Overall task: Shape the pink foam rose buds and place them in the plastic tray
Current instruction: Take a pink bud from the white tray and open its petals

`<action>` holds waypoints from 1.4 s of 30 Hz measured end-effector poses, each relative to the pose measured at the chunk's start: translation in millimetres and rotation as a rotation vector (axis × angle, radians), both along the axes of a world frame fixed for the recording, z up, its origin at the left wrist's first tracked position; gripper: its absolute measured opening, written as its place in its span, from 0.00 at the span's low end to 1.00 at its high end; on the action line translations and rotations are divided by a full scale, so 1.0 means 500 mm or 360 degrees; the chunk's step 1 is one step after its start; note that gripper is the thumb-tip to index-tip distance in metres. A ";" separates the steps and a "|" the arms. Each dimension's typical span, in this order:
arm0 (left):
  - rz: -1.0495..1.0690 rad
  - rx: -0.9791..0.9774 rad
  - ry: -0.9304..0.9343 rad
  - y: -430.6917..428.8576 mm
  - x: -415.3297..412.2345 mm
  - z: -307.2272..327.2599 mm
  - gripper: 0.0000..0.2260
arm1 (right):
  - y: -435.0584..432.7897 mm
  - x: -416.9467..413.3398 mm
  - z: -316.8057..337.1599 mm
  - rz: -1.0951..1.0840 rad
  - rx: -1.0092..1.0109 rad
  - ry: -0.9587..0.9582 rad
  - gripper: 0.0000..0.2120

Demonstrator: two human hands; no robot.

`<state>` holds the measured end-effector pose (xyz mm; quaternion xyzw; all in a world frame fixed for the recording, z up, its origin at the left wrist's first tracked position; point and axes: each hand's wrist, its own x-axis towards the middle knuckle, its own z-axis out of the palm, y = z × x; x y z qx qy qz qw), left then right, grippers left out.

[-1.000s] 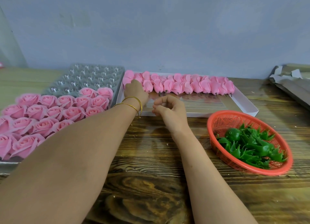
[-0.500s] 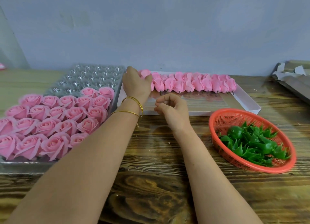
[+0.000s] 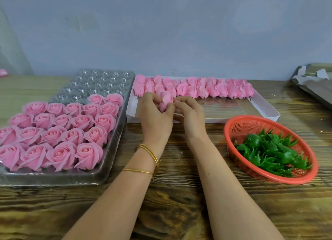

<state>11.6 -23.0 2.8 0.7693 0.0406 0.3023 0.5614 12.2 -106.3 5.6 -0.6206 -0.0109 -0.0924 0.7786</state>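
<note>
Progress is looking like about the middle of the job, by my judgement. You are holding one pink foam bud point(image 3: 166, 101) between both hands, just in front of the row of buds in the white box point(image 3: 265, 112). Your left hand point(image 3: 154, 121) is gripping it with fingers and thumb curled around its lower part, and your right hand point(image 3: 192, 119) is pinching its side with curled fingertips, so both grips are closed on this same bud. The petals are looking tight and not opened, so I think the shaping of this one is only beginning. In the plastic tray point(image 3: 100, 85) at your left, shaped roses point(image 3: 84, 155) are filling the near rows, and two more are sitting at the right end of the next row, while the far cavities are showing bare. The next free place is seeming to be just beside these two roses. In the white box a long row of closed buds point(image 3: 215, 90) is lying close together along the far side, so many pieces are waiting for you. At your right the red basket point(image 3: 269, 180) with green calyx pieces point(image 3: 269, 149) is standing on the wooden table point(image 3: 170, 203), and neither hand is touching it.
</note>
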 end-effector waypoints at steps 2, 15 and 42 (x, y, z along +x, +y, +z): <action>0.0011 0.0079 -0.0027 0.006 -0.005 -0.006 0.10 | 0.002 0.000 -0.003 0.0007 -0.0055 -0.0003 0.05; -0.0226 0.0035 -0.0090 0.012 -0.026 -0.016 0.13 | 0.001 0.000 -0.006 -0.0128 -0.0341 0.0016 0.12; -0.1070 -0.0749 0.0278 0.032 -0.031 0.015 0.13 | -0.020 -0.011 0.019 0.0793 0.0665 0.0234 0.15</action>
